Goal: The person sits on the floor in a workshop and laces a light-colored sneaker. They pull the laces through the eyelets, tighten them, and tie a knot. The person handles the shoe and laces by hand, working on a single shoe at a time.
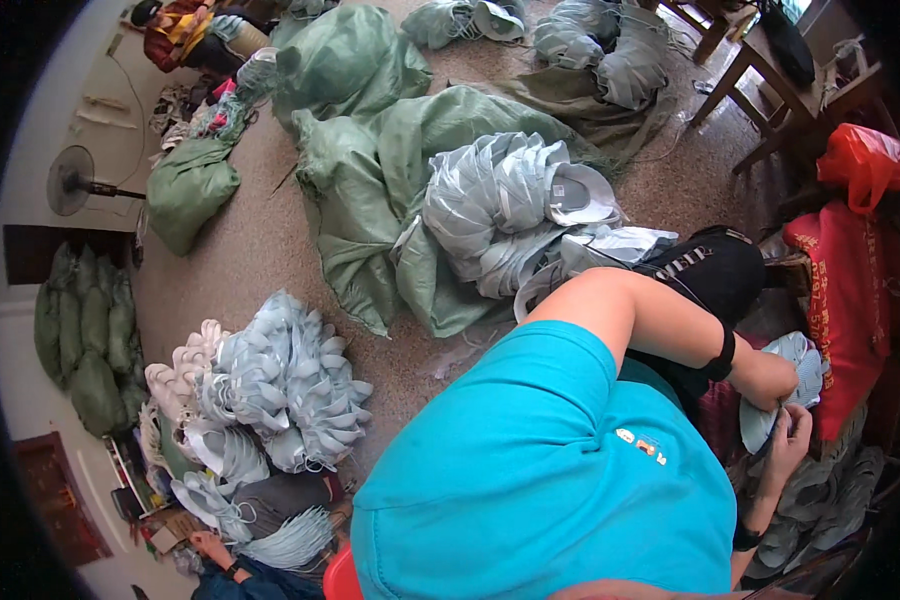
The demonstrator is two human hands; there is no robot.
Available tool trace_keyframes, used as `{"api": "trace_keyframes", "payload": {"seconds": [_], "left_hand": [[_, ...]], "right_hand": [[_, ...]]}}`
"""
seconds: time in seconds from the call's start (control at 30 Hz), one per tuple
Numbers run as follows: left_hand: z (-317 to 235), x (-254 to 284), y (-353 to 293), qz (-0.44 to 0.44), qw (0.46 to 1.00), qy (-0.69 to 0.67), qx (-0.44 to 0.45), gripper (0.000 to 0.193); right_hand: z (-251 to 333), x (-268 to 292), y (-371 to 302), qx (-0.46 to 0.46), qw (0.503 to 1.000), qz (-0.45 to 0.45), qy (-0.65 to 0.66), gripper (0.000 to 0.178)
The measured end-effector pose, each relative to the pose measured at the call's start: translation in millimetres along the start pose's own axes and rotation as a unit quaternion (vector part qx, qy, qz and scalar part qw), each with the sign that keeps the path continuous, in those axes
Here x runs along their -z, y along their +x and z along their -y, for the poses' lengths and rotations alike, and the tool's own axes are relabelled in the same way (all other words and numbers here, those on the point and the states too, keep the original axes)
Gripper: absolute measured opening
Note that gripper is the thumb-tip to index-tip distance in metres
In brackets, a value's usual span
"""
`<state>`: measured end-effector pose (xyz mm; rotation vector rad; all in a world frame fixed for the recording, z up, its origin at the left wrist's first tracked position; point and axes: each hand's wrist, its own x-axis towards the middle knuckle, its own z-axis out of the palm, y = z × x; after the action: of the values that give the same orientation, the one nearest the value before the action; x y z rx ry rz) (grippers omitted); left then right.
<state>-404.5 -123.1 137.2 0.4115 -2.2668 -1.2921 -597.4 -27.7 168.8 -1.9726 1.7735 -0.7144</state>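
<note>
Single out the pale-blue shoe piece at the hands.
The striped piece at the picture's right, with both the left hand and right hand at it; other pale-blue pieces lie bundled, apart from both hands.

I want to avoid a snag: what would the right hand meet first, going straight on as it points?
The right hand would likely meet the light-blue striped piece first; depth is unclear, so the two may be touching now.

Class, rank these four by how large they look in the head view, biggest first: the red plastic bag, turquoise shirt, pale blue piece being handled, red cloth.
1. Turquoise shirt
2. Red cloth
3. Red plastic bag and pale blue piece: too alike to rank, the piece being partly covered.
</note>
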Motion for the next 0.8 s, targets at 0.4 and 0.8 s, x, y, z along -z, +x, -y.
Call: {"api": "trace_keyframes", "payload": {"seconds": [0.4, 0.8], "left_hand": [[1, 6, -14, -0.069, 0.997, -0.032, 0.010, 0.015], [4, -5, -13, -0.105, 0.994, -0.042, 0.011, 0.017]], "right_hand": [[-8, 0, -3, -0.113, 0.987, -0.016, 0.110, 0.013], [25, -5, 11, -0.018, 1.000, 0.000, 0.024, 0.004]]}}
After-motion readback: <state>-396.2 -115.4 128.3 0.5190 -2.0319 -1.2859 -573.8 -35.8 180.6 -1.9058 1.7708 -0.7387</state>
